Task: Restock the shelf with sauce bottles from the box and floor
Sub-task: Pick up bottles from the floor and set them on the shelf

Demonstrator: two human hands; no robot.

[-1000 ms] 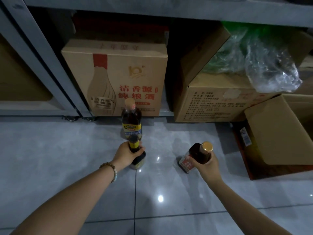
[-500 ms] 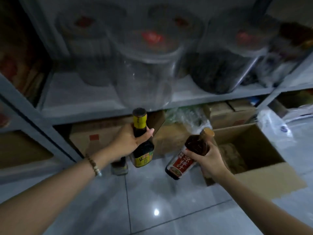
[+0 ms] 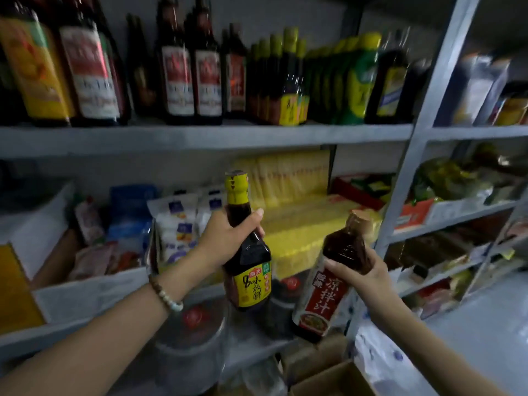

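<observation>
My left hand (image 3: pixel 225 238) grips a dark sauce bottle with a yellow cap and yellow label (image 3: pixel 250 270) around its neck, held upright in front of the middle shelf. My right hand (image 3: pixel 361 274) holds a dark sauce bottle with a tan cap and red label (image 3: pixel 325 295), tilted to the right. Both bottles hang in the air below the top shelf board (image 3: pixel 200 135). On that board stand several sauce bottles: red-labelled ones (image 3: pixel 191 78) at the left and yellow-capped ones (image 3: pixel 288 81) in the middle.
Yellow packets (image 3: pixel 297 224) and white bags (image 3: pixel 180 224) fill the middle shelf behind the bottles. Large clear jars with red lids (image 3: pixel 194 330) sit lower down. A grey upright post (image 3: pixel 411 155) divides the shelving. A cardboard box's flap (image 3: pixel 328 381) shows at the bottom.
Both hands have lifted their bottles from the floor up to shelf height. The view has swung upward from the floor and boxes to the stocked shelves.
</observation>
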